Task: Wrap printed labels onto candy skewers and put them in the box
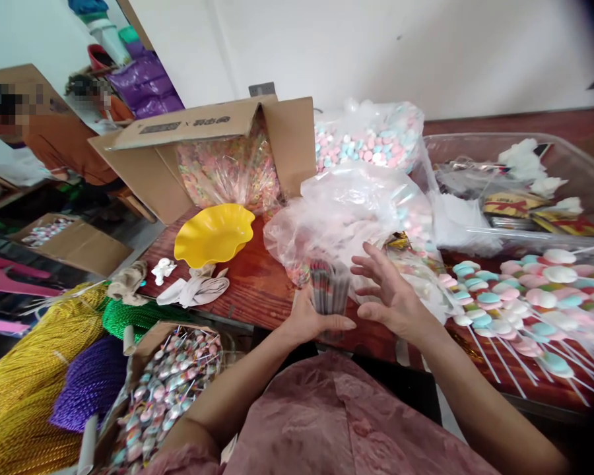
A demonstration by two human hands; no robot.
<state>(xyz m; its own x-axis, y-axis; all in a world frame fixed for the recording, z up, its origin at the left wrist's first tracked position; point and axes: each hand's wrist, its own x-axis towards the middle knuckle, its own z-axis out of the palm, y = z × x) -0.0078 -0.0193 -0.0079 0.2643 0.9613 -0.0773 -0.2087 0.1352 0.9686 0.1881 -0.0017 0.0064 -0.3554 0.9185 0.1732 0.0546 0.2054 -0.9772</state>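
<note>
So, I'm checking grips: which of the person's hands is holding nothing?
The right hand, open with fingers apart beside the clear plastic stack; the left hand grips that stack, thumb across its front.

This seems a small sweets workshop: candy-filled bags (376, 142) and sweets on sticks (534, 297) crowd a wooden table (250, 293), with fat coils of cord (39, 353) (yellow, purple, green) and a full carton (146, 344) alongside.
</note>
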